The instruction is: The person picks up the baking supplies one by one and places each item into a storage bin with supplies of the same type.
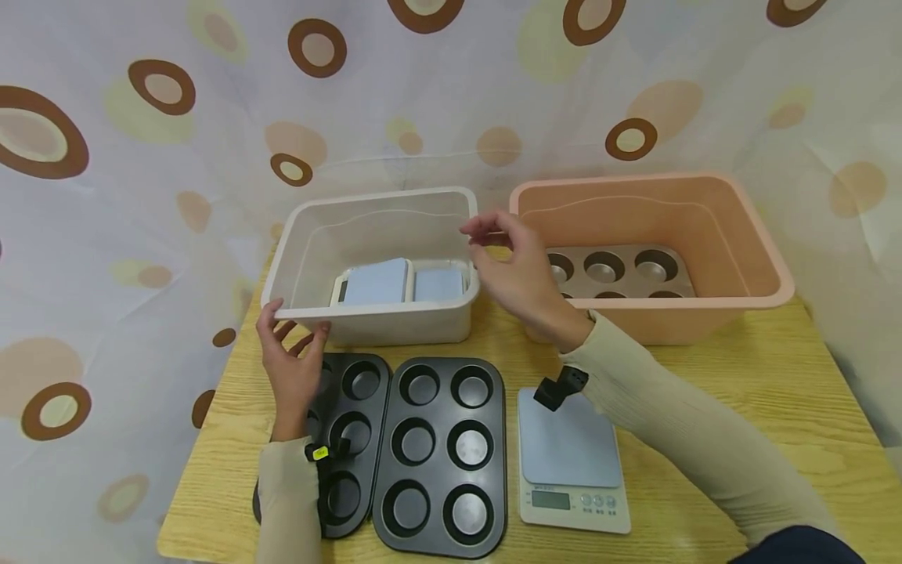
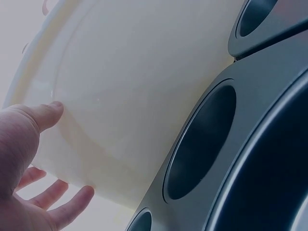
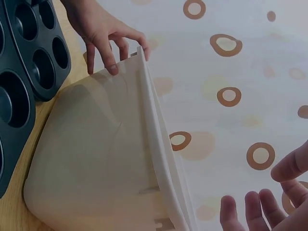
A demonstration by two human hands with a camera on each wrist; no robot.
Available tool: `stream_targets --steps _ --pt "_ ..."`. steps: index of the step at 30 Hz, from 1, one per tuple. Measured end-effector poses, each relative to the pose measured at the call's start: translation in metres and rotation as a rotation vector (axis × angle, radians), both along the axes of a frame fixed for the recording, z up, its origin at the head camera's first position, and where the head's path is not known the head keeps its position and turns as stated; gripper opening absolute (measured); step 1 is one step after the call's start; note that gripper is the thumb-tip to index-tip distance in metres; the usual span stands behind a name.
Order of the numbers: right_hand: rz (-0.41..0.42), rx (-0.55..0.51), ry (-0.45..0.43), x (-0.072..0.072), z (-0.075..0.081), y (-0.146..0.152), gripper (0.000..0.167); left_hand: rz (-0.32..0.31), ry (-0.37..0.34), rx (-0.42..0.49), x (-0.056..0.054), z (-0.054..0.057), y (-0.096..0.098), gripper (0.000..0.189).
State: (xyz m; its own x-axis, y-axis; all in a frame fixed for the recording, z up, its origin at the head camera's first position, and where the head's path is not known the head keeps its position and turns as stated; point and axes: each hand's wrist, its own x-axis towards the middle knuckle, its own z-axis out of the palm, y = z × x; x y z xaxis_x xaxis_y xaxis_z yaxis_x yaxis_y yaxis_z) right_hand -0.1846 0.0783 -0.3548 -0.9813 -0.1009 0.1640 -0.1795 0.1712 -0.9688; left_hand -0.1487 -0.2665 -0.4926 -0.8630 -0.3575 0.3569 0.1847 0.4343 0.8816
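At the front left corner of a white plastic bin (image 1: pixel 395 325), my left hand (image 1: pixel 292 376) grips the rim, thumb on the front wall and fingers round the side. My right hand (image 1: pixel 517 270) hovers by the bin's right rim, fingers loosely bent and holding nothing; the right wrist view shows its fingers (image 3: pixel 255 209) apart from the bin wall. Inside the white bin lie two kitchen scales, one (image 1: pixel 377 282) tilted at the left and another (image 1: pixel 438 283) at the right, partly behind the front rim.
Two dark muffin tins, one at the left (image 1: pixel 372 407) partly under my left forearm and one in the middle (image 1: pixel 442 407), lie before the bin. A kitchen scale (image 1: pixel 574 446) sits to their right. A peach bin (image 1: pixel 634 313) holds another muffin tin (image 1: pixel 629 258). Patterned cloth hangs behind.
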Motion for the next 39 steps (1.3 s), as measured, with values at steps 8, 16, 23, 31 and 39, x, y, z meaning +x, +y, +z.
stream_targets --steps 8,16,23,31,39 --pt "0.075 -0.01 0.066 0.011 -0.006 0.018 0.025 -0.002 -0.005 0.004 0.001 0.0 0.002 0.075" --pt "0.133 0.1 0.101 0.021 -0.016 0.031 0.022 0.005 -0.008 0.001 0.001 -0.001 0.0 0.076" --pt "0.194 0.103 0.099 0.03 -0.027 0.042 0.018 0.002 -0.003 0.006 0.001 -0.001 0.002 0.076" --pt "0.298 0.086 -0.029 0.043 -0.053 0.055 0.019 0.007 -0.004 -0.005 0.001 -0.002 0.001 0.075" --pt "0.325 0.228 -0.021 0.054 -0.076 0.069 0.02 0.001 0.002 -0.004 0.0 -0.003 0.0 0.075"
